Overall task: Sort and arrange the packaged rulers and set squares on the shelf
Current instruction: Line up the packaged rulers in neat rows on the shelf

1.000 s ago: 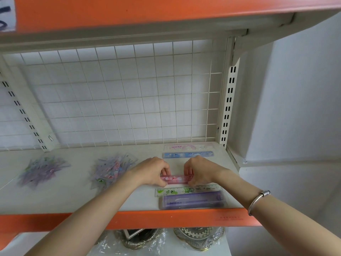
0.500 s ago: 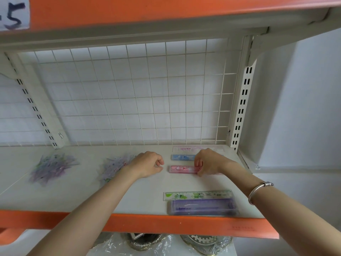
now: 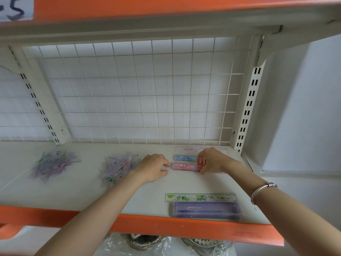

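Pinches the right end of the pink ruler pack (image 3: 185, 166) with curled fingers of the right hand (image 3: 212, 161), flat on the shelf (image 3: 83, 196) just in front of the blue ruler pack (image 3: 184, 157). Rests the left hand (image 3: 153, 169) beside its left end, fingers curled, holding nothing.

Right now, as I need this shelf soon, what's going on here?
A person is arranging rulers on the shelf. The right hand pinches the right end of the pink ruler pack, lying in front of the blue ruler pack. The curled left hand rests by its left end. A green ruler and purple case lie near the front.
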A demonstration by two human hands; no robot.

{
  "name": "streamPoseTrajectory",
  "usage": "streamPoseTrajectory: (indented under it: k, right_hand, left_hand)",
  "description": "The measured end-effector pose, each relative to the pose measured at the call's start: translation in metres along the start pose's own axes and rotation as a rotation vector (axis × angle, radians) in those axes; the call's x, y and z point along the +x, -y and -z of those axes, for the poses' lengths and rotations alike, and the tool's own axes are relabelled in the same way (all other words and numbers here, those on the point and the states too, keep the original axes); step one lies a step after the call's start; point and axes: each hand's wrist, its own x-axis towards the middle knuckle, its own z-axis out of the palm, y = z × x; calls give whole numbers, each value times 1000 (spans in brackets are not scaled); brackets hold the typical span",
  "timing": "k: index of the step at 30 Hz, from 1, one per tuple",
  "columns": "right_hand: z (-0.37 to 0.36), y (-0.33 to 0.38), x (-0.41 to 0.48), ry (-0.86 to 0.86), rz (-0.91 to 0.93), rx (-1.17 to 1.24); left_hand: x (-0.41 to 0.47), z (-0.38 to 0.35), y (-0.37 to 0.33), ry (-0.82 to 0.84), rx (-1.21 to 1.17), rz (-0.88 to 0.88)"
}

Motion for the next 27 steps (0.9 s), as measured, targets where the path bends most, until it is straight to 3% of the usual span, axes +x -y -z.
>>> streamPoseTrajectory:
  k: [4, 9, 20, 27]
  right_hand:
    - [3, -12, -14, -163, -24, 92]
    - [-7, -38, -32, -374, -214, 336]
    - [-26, -51, -65, -514, -434, 459]
    - [-32, -52, -69, -480, -474, 470]
  left_hand:
    - [0, -7, -1, -84, -76, 75]
    - [2, -15, -9, -150, -183, 185]
    - [1, -19, -27, -112, -126, 220]
    - [2, -18, -33, -117, -106, 236]
